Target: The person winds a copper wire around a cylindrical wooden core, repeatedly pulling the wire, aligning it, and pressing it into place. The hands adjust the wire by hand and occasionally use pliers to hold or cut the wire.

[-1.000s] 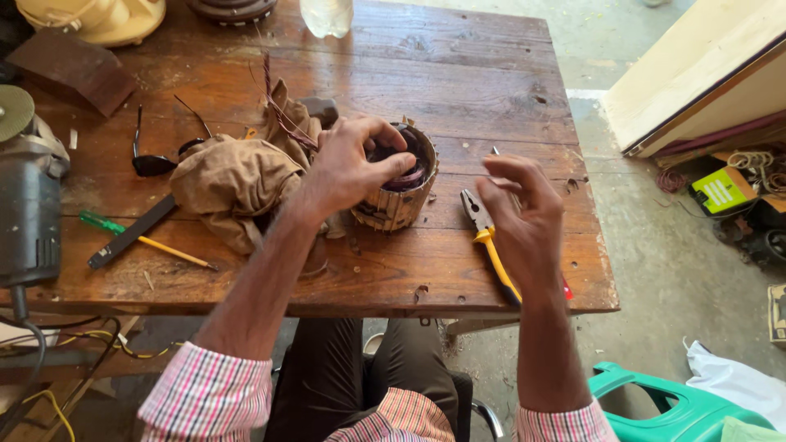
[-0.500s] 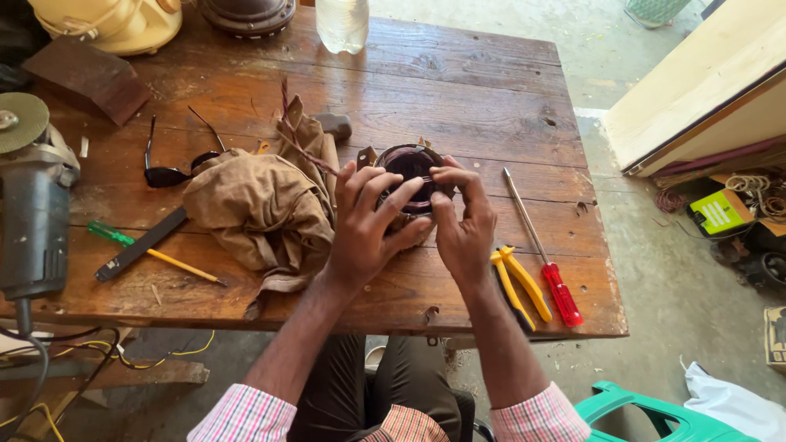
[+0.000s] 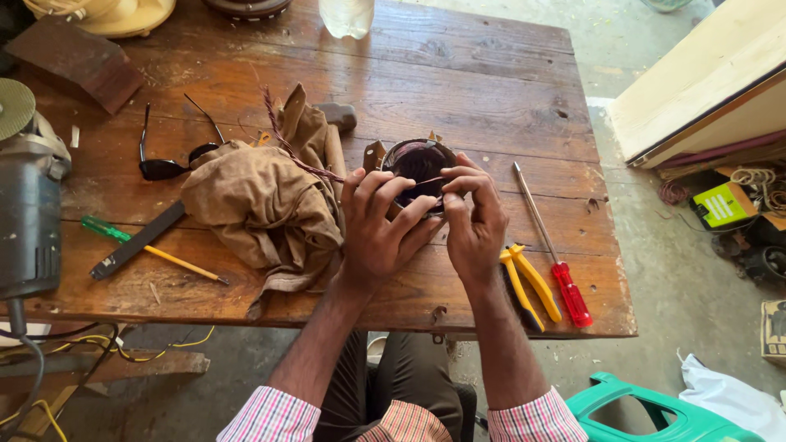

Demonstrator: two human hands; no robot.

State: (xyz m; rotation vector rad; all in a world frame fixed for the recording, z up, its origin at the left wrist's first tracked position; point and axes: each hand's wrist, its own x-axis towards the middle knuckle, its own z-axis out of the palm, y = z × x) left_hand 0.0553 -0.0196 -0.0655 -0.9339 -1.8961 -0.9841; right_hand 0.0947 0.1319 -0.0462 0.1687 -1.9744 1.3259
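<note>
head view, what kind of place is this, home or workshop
Probably a small repair workshop: a worn wooden table carries pliers, a red-handled screwdriver and an angle grinder, with wire scraps on the concrete floor.

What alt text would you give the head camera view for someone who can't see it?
Both hands, left hand and right hand, grip a round motor stator on a wooden table, beside a brown cloth, yellow-handled pliers and a red screwdriver.

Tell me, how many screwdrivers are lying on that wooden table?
2. A red-handled screwdriver lies right of the hands, beside the yellow pliers. A green-handled screwdriver lies on the left, crossing a dark flat bar. The brown cloth could hide more.
</note>
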